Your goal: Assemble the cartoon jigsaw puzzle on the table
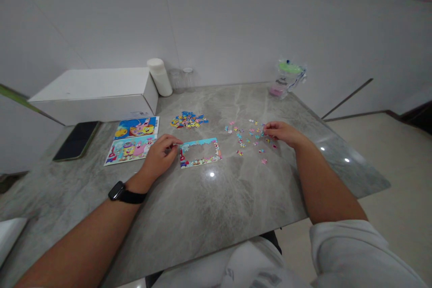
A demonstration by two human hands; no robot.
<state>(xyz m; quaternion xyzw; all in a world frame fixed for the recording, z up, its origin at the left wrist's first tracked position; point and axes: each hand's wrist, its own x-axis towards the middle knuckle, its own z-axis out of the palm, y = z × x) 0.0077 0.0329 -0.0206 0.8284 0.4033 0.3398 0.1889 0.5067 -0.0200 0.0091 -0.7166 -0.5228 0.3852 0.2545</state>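
Observation:
My left hand point(162, 156) rests at the left end of a partly assembled jigsaw puzzle point(200, 163), its index finger stretched to the upper left corner and its thumb apart. The puzzle's border is joined up as a rectangle, and grey tabletop shows through its middle. To the right, my right hand point(281, 132) is among scattered puzzle pieces point(240, 140), thumb and fingertips pinched together on what looks like a small piece, mostly hidden. Behind the border lies a heap of blue, yellow and pink puzzle pieces point(189, 120). Left of my left hand is a cartoon picture sheet point(130, 149).
A black phone point(77, 141) lies at the left, before a long white box point(101, 94). A white bottle point(159, 77) and two clear glasses point(187, 78) stand near the wall. A plastic bag point(286, 80) sits at the back right of the marble-patterned table point(216, 207).

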